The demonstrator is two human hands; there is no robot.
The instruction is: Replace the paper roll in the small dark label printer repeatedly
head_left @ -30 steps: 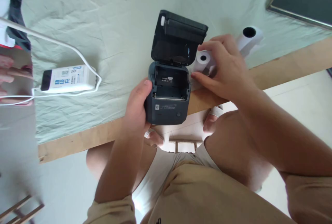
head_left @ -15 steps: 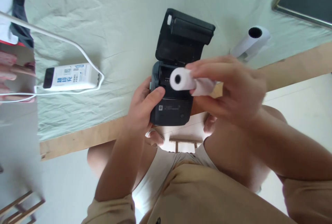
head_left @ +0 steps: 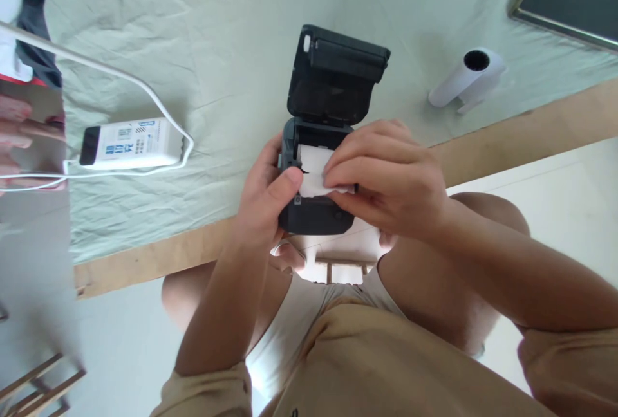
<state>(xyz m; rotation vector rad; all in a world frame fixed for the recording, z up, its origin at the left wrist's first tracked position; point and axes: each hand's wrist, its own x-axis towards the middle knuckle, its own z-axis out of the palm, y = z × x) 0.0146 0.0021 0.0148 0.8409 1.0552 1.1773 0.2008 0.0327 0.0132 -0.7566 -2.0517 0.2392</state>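
A dark portable label printer (head_left: 316, 217) is gripped at its left side by my left hand (head_left: 263, 195), thumb over the rim. Its lid (head_left: 333, 76) stands swung open, away from me. Inside the printer's bay lies a white paper roll (head_left: 313, 161), with a loose end of paper toward me. The fingers of my right hand (head_left: 396, 176) are closed on the roll's right part and cover it.
On the pale green cloth (head_left: 232, 50), a second paper roll (head_left: 451, 82) lies to the right, near a dark phone (head_left: 570, 8). At the left is a white power bank (head_left: 130, 143) with a white cable (head_left: 111, 69). A wooden table edge (head_left: 154, 256) runs in front of me.
My right hand has brought the paper roll down and leftward from above the printer into its bay. The printer and its open lid have shifted slightly.
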